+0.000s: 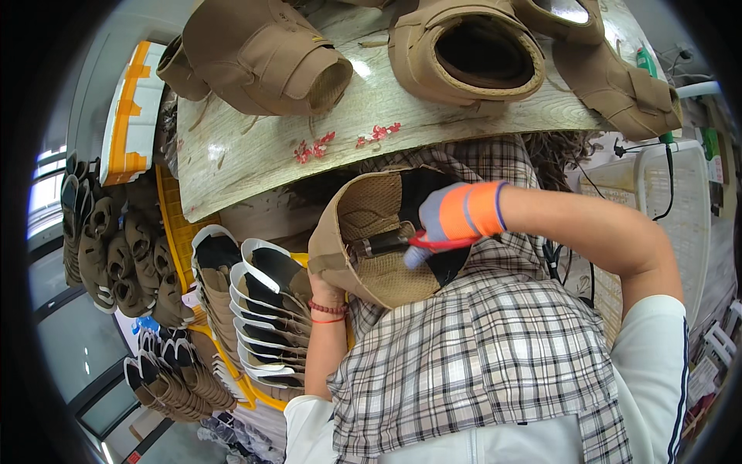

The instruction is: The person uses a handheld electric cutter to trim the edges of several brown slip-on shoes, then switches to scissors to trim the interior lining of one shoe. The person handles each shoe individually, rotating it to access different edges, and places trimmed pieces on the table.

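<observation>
In my lap, against the checked apron (495,332), a tan shoe upper (332,232) lies with its opening facing me. Its lining shows, part beige mesh and part black. My left hand (326,291) grips the upper's left side from outside; most of its fingers are hidden behind the material. Inside the opening, my right hand (434,220), in a grey glove with an orange cuff, is closed round a red-handled tool (379,243). The tool's dark, blunt end points left against the mesh lining. Its exact kind is hard to make out.
Several brown shoe uppers (464,58) stand on the pale wood-grain table (255,155) ahead. To my left, stacked uppers with white edges (263,325) sit by a yellow rack (174,224), near more hanging uppers (124,255). A pale plastic crate (672,232) and cables (669,182) are at right.
</observation>
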The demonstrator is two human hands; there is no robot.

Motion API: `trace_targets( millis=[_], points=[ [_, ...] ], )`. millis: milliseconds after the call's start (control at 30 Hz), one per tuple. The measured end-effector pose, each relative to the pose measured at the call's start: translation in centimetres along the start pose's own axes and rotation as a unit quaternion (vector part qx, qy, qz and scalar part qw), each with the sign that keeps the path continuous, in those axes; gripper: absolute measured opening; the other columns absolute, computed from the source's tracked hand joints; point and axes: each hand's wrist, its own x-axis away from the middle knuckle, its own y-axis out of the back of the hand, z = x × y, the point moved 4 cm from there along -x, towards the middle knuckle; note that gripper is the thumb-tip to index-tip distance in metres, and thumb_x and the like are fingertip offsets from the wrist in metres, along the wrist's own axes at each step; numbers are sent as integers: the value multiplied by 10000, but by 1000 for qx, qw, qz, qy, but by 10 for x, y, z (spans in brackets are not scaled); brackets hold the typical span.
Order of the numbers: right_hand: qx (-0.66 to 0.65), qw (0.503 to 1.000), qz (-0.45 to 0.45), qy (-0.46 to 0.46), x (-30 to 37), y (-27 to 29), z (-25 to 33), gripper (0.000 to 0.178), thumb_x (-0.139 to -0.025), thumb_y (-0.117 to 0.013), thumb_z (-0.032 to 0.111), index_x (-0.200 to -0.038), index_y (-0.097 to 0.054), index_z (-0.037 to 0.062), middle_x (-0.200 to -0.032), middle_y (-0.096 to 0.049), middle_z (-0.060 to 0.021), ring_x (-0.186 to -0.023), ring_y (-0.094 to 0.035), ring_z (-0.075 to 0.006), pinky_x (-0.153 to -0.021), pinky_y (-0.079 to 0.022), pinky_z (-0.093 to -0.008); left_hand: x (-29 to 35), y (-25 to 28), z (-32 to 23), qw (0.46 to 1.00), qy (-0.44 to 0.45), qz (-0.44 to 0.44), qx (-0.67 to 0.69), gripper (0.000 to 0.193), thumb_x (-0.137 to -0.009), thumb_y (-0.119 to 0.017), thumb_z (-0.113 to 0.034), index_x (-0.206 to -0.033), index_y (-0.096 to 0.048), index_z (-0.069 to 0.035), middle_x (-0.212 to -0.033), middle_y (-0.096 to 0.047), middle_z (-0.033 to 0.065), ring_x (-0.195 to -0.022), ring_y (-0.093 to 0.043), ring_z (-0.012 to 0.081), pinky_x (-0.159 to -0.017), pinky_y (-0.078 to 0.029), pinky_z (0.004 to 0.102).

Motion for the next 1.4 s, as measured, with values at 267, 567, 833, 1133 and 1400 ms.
trace_targets(
  millis=[267, 567, 833, 1133, 1400],
  points=[
    [-51, 987, 68, 139, 2, -43, -63, 652, -869, -472, 623, -805, -641, -3, -630, -584, -114, -560, -516, -270, -571, -438, -377, 10, 34, 7, 973, 6, -30, -227, 201, -875, -579, -75, -1074, -593, -48, -882, -631, 43, -797, -612, 154, -720, -506, 282],
    [-309, 932, 179, 66, 20, -51, -75, 754, -877, -376, 695, -894, -661, -3, -598, -538, -23, -551, -516, -129, -514, -434, -268, 9, 19, 9, 998, 59, -26, 23, 389, -954, -471, -237, -1272, -483, -13, -1154, -592, 148, -929, -616, 188, -799, -517, 289],
    [-306, 929, 66, 199, 64, -59, -98, 736, -902, -326, 672, -995, -651, 18, -636, -572, -35, -535, -523, -125, -503, -427, -270, 81, -175, -160, 707, -393, 181, -559, 358, -832, -634, -170, -1107, -601, 56, -1056, -655, 180, -959, -638, 223, -868, -498, 317],
    [-468, 872, -16, 145, 59, -84, -126, 814, -882, -318, 706, -961, -648, -34, -575, -526, -37, -503, -505, -130, -527, -493, -278, 51, -392, -135, 293, -667, 305, -614, 354, -715, -561, -6, -1057, -642, -55, -1090, -618, 102, -1098, -564, 301, -894, -469, 386],
    [-498, 849, -55, 166, 68, -84, -126, 832, -905, -252, 692, -940, -641, -43, -567, -520, -32, -492, -478, -113, -536, -488, -272, -56, -437, -82, 433, -491, 374, -657, 454, -786, -546, -18, -1234, -538, -86, -1232, -559, 129, -1194, -487, 305, -980, -411, 382]
  ],
)
